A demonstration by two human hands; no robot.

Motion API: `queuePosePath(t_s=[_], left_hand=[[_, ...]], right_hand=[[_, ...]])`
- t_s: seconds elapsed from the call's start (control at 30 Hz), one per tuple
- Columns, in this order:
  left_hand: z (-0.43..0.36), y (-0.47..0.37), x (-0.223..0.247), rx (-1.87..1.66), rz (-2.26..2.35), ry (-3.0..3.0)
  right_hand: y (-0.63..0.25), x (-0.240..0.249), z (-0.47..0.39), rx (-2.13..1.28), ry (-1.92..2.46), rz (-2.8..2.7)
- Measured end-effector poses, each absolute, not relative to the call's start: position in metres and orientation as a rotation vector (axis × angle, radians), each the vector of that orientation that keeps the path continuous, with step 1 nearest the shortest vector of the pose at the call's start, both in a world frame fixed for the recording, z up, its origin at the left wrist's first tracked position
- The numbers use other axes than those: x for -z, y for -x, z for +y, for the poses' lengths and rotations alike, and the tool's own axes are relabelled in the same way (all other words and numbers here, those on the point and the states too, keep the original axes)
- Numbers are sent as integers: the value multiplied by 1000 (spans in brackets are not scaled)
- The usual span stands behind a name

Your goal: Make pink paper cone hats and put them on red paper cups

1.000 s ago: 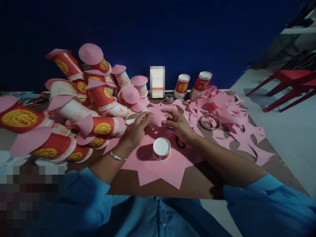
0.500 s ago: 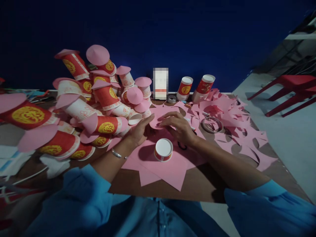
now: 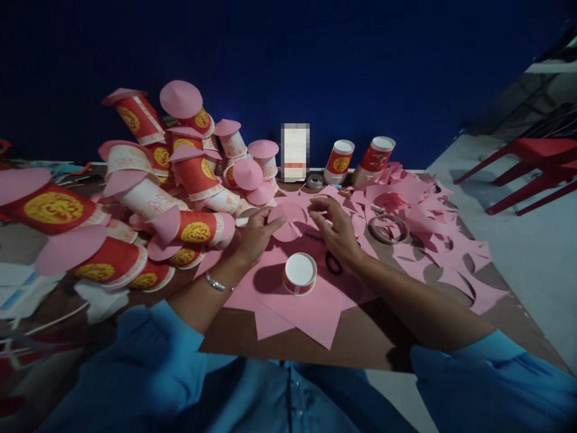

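Between thumb and fingers, my left hand [image 3: 256, 239] holds a flat pink paper disc [image 3: 288, 218] by its left edge. A slit runs in from the disc's lower right edge. Just right of the disc, my right hand [image 3: 337, 231] has its fingers curved and apart, with nothing seen in them. Scissors [image 3: 333, 263] with a black handle lie beneath that hand, partly hidden by it. Closer to me, a paper cup [image 3: 300, 273] stands upside down on overlapping pink paper sheets [image 3: 311, 319].
Piled at the left are several red and white paper cups [image 3: 198, 174] with pink cone tops. Stacked cups [image 3: 340, 162] stand at the back, near a pale blurred-out upright object [image 3: 295, 150]. Pink scraps [image 3: 401, 198] and a tape roll [image 3: 388, 229] cover the right. A red stool [image 3: 536, 150] stands beyond.
My right hand has come off the disc and moved slightly right. My left hand now grips the disc's left edge, and the slit shows.
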State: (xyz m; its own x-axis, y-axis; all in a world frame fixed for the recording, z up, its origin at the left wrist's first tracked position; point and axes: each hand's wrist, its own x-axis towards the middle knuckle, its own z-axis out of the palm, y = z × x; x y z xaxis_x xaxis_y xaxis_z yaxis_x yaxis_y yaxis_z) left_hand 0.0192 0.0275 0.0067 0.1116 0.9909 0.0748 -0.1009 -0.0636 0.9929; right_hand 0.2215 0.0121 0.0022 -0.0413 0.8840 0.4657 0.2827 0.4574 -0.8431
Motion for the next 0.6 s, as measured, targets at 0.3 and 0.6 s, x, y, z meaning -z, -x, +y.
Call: queuePosePath(t_s=[0.3, 0.6], left_hand=[[26, -21, -3, -1225, 946, -1202], [26, -20, -1, -1149, 939, -1173]], right_hand=[[-215, 4, 17, -1260, 1101, -1332], [-216, 1, 15, -1299, 1036, -1327]])
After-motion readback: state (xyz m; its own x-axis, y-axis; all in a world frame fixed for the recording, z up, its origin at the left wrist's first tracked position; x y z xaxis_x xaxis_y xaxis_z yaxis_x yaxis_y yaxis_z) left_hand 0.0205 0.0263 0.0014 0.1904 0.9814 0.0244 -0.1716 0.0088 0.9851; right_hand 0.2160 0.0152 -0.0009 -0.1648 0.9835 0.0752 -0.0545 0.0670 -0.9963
